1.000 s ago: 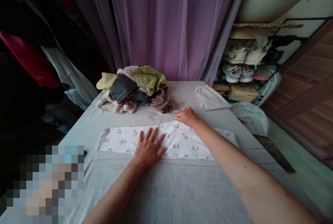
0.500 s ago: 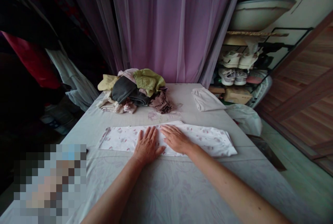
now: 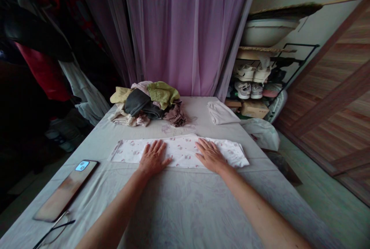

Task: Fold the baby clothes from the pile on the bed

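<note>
A white garment with a small reddish print (image 3: 180, 152) lies flattened into a long strip across the table; it looks like folded trousers, though its exact kind is hard to tell. On its left half rests my left hand (image 3: 153, 158), palm down with fingers spread. My right hand (image 3: 211, 155) lies flat on the right half, fingers also apart. Neither hand grips the cloth. Behind the strip stands a heap of crumpled clothes (image 3: 138, 102) in yellow, dark grey, green and brown. A folded pale garment (image 3: 222, 113) sits at the back right.
A phone (image 3: 68, 189) and a pair of glasses (image 3: 56, 229) lie on the cloth-covered table (image 3: 185, 206) at the left. Purple curtains (image 3: 173, 29) hang behind it. To the right are a shoe rack with shoes (image 3: 248, 81), a white bag (image 3: 264, 133) and a wooden door (image 3: 332, 114).
My hands have slid apart over the printed garment, the left one leftward and the right one rightward. The camera view has shifted slightly.
</note>
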The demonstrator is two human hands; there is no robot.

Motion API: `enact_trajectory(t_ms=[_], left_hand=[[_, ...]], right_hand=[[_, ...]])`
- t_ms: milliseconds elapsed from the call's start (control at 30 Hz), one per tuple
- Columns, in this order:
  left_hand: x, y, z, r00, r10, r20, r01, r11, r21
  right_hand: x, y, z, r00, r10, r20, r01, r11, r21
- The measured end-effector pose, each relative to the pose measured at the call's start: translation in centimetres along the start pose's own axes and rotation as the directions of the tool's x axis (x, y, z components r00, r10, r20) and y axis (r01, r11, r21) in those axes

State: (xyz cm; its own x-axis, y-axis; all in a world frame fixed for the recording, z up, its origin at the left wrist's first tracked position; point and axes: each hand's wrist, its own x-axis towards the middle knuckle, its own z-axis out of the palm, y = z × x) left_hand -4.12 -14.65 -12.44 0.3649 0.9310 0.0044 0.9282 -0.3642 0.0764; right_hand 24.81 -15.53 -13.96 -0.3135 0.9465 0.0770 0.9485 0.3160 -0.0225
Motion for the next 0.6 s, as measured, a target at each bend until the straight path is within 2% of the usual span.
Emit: enact_trajectory(t_ms=[200,367,500,600], left_hand=[[-2.1,-3.7,0.3,0.990,-0.111,-0.083,0.114,0.993,0.029],[-3.9,-7.4,0.2,0.949,-0.269,-0.164,0.277,0.960,0.027],[-4.9,-9.9,-0.4,0.926,-0.373,-0.062,0.373,0.928,-0.001],[-5.2,-10.7,-0.9,0.913,-0.408,-0.004,0.408,0.913,0.000]], right_hand=[[-2.7,1.8,0.4,0.993,0.115,-0.019,-0.116,0.992,-0.047],[-5.2,3.4,1.0,0.963,0.243,-0.113,-0.255,0.961,-0.110],[-6.7,4.1,1.5,0.929,0.307,-0.205,-0.338,0.932,-0.134],[-7.1,4.3,1.4,0.905,0.372,-0.206,-0.403,0.906,-0.134]])
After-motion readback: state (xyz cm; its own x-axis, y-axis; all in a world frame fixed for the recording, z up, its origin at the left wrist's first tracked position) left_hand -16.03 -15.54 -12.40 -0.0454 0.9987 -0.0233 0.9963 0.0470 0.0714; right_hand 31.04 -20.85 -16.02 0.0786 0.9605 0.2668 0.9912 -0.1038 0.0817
